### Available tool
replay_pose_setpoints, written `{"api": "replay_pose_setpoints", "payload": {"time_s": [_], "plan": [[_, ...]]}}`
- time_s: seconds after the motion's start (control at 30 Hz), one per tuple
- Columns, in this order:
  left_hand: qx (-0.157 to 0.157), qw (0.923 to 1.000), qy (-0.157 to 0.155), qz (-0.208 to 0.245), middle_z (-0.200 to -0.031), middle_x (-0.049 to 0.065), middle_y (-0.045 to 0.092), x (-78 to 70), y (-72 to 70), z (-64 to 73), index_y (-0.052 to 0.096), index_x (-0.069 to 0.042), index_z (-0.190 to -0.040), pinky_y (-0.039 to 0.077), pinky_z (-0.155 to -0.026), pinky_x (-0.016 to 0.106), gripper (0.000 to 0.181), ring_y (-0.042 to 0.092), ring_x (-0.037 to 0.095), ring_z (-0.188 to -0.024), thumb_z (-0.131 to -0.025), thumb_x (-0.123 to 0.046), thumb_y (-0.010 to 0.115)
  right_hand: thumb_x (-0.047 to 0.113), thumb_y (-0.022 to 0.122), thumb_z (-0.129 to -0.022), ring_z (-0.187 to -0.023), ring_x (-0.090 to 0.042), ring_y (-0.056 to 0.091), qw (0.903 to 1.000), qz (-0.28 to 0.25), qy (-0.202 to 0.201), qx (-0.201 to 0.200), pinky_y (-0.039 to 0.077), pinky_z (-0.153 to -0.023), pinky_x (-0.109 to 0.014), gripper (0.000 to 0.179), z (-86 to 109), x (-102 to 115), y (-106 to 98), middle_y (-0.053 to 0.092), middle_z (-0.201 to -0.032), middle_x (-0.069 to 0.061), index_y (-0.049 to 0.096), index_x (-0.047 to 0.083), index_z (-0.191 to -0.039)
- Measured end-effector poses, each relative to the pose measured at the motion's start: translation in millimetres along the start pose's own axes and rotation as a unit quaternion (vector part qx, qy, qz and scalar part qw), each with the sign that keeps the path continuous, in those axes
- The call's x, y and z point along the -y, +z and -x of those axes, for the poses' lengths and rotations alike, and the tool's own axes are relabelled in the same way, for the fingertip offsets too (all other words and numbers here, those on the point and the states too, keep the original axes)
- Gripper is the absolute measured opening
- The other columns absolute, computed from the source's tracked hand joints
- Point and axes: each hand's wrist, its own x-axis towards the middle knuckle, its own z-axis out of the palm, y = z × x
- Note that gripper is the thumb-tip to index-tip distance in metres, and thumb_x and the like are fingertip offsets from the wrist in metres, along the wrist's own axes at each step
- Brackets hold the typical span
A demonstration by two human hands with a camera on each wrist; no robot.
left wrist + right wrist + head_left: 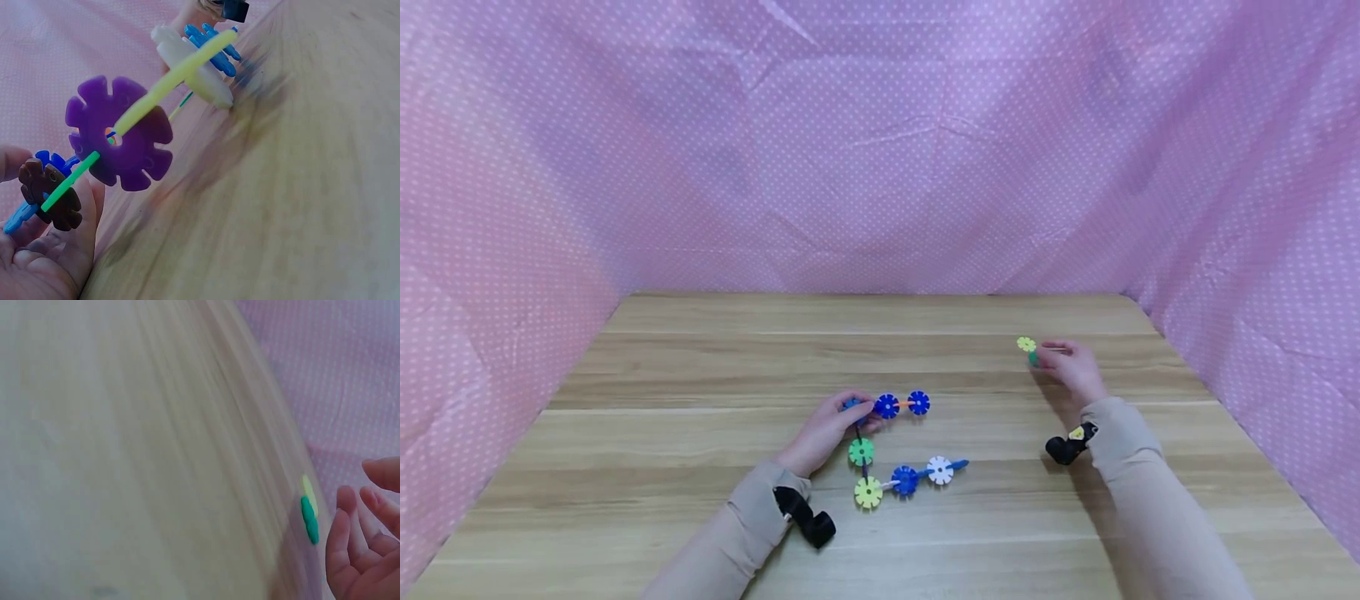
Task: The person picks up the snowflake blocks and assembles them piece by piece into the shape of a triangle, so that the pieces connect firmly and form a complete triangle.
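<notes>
A chain of interlocking notched plastic discs (861,452) lies on the table in an open C shape. My left hand (827,429) pinches a light blue disc (22,217) at its upper left corner. Close to those fingers in the left wrist view are a brown disc (50,194) and an upright purple disc (119,131). Away to the right, my right hand (1072,372) is beside a yellow disc (1026,343) and a green disc (1033,359). The right wrist view shows its thumb and fingers spread, with a gap between them and the green disc.
The wooden table (700,367) has pink dotted cloth (880,167) behind it and at both sides. The chain's lower arm ends in a white disc (940,471) and a blue piece (959,464). Each wrist wears a black camera strap.
</notes>
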Motion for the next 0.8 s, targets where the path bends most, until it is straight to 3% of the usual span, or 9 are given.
{"api": "replay_pose_setpoints", "payload": {"time_s": [0.1,0.17,0.33,0.43,0.6,0.8], "plan": [[0.001,1.0000,0.000,0.001,-0.098,0.010,0.069,0.6,-0.1,0.1,0.056,0.002,-0.118,0.052,-0.086,0.027,0.033,0.066,0.014,-0.088,-0.096,-0.022,0.055,0.023,0.056,-0.095,-0.078,0.001,0.061,0.9988,0.046,-0.002,-0.014,0.050,-0.074,-0.014,0.055,-2.4,-1,-3,0.058,-0.118,-0.022,0.040,-0.011,-0.134],[-0.001,1.0000,0.001,-0.001,-0.097,0.010,0.069,0.8,-0.1,0.4,0.057,0.002,-0.117,0.052,-0.086,0.027,0.033,0.066,0.014,-0.087,-0.095,-0.023,0.055,0.026,0.056,-0.095,-0.085,-0.005,0.061,0.9953,0.095,-0.006,-0.020,0.048,-0.075,-0.015,0.054,-4.1,-2,-4,0.053,-0.126,-0.029,0.042,-0.010,-0.133],[-0.004,1.0000,0.000,-0.004,-0.098,0.009,0.069,0.7,0.2,1.4,0.057,0.000,-0.118,0.052,-0.087,0.028,0.033,0.066,0.014,-0.088,-0.095,-0.024,0.056,0.030,0.058,-0.094,-0.105,-0.030,0.055,0.9806,0.193,-0.026,-0.020,0.044,-0.081,-0.028,0.053,-9.6,-6,-8,0.053,-0.125,-0.030,0.047,-0.008,-0.129],[-0.002,1.0000,0.001,-0.003,-0.098,0.009,0.069,0.7,0.5,1.8,0.057,0.001,-0.119,0.052,-0.088,0.028,0.035,0.066,0.015,-0.089,-0.095,-0.025,0.056,0.028,0.061,-0.092,-0.107,-0.038,0.054,0.9737,0.224,-0.037,-0.013,0.047,-0.084,-0.038,0.054,-13.0,-8,-8,0.054,-0.123,-0.031,0.047,-0.010,-0.128],[0.003,1.0000,0.005,0.001,-0.097,0.009,0.069,1.6,0.5,2.1,0.057,0.001,-0.118,0.052,-0.087,0.028,0.035,0.066,0.014,-0.088,-0.095,-0.025,0.056,0.023,0.063,-0.091,-0.105,-0.042,0.056,0.9580,0.280,-0.062,-0.012,0.047,-0.088,-0.048,0.048,-17.7,-9,-5,0.057,-0.118,-0.032,0.052,-0.012,-0.122],[0.010,0.9998,0.007,0.013,-0.098,0.009,0.069,2.0,0.2,2.5,0.056,0.003,-0.117,0.052,-0.086,0.026,0.034,0.066,0.012,-0.087,-0.095,-0.023,0.056,0.016,0.066,-0.087,-0.096,-0.040,0.059,0.9434,0.313,-0.106,-0.022,0.047,-0.085,-0.048,0.031,-23.2,-13,-3,0.064,-0.104,-0.028,0.063,-0.009,-0.105]]}}
